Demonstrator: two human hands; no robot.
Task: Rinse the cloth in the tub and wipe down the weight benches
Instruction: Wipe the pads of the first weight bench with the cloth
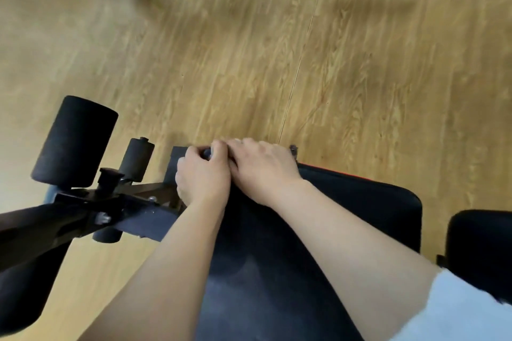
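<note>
In the head view, both hands meet at the far end of the weight bench's black pad (346,202), side by side and touching each other. The left hand (203,177) has its fingers curled in tight, thumb and fingers pinching a small dark rounded thing (207,153) that barely shows between them. I cannot tell whether it is a wad of the cloth or a part of the bench. A flat dark grey piece (176,159) juts out just past the left fingers. The right hand (263,170) lies palm down on the pad's end, its fingers bent over the far edge with the tips hidden, so I cannot tell its grasp. Left of the hands, the bench's black frame (83,213) carries a large foam roller (74,141) and a smaller one (136,159). Beneath lies a wooden floor (332,50).
</note>
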